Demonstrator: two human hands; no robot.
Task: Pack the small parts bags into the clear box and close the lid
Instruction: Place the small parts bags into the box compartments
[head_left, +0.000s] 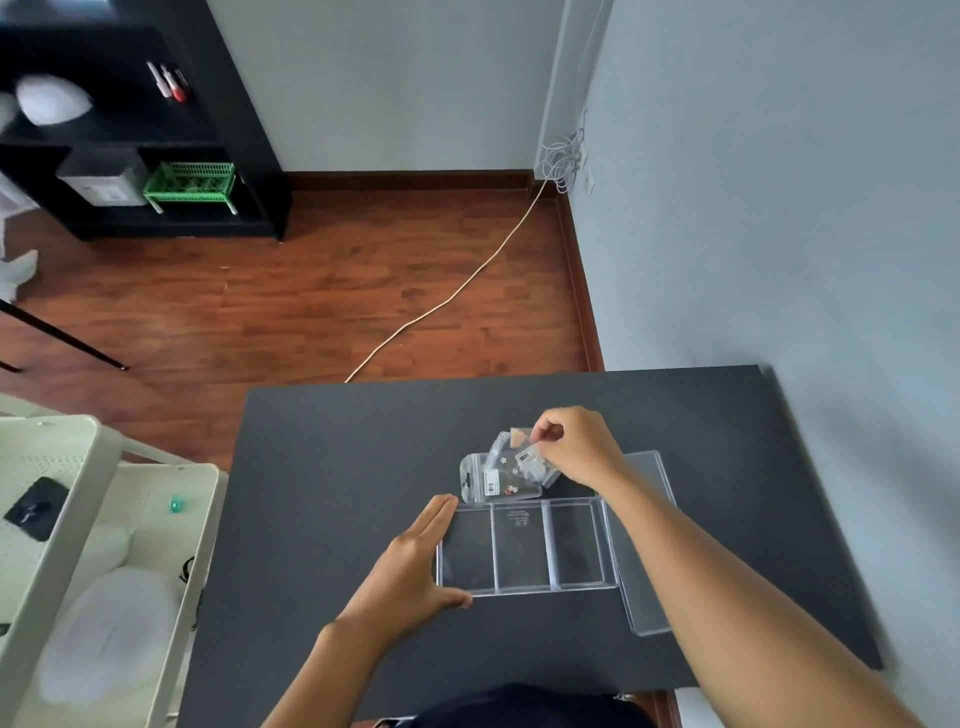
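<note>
A clear box (524, 590) with three compartments lies open on the black table (322, 467); nothing shows inside it. Its clear lid (649, 597) lies flat to the right, partly under my right forearm. Just beyond the box sits a small pile of clear parts bags (493, 480) with barcode labels and tiny coloured pieces. My right hand (576, 447) pinches the top edge of one bag (524, 447) in the pile. My left hand (415, 561) rests flat against the box's left wall, fingers straight and together, thumb along the near edge.
A cream plastic cart (98, 545) with white items and a black object stands left of the table. A grey wall runs along the right side. A cable (447, 301) crosses the wooden floor beyond the table. A black shelf (156, 156) stands far left.
</note>
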